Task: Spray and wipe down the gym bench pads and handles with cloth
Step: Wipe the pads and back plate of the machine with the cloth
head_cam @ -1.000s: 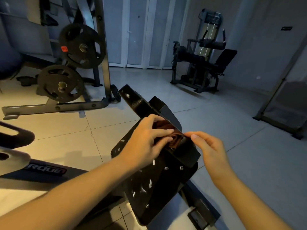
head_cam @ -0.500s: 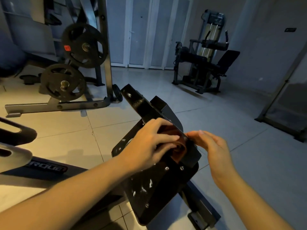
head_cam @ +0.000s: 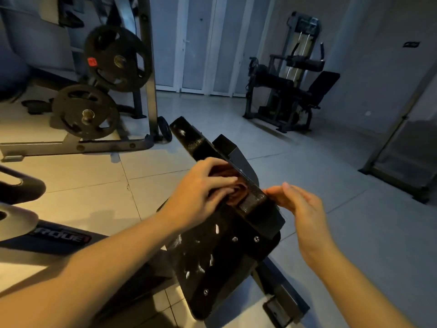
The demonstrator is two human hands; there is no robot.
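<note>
So the bench point(head_cam: 220, 268) was tipped with the underside of its pad facing up: black board, a few screws, white scuffs all over. The brown cloth point(head_cam: 234, 189) sat bunched against the steel bracket point(head_cam: 255, 202) crossing the upper part of the bench. The left hand point(head_cam: 201, 192) had its fingers point(head_cam: 222, 179) curled over the cloth, pressing it into the metal. The right hand point(head_cam: 300, 204) was on the bench's other side, fingers point(head_cam: 277, 194) straight and held together, tips right at the bracket's edge. It was blurry there, so I couldn't say if they actually touched. Behind the bench to the left stood a rack point(head_cam: 149, 74) with two weight plates point(head_cam: 117, 59), and farther behind it to the right a leg machine point(head_cam: 288, 86).
</note>
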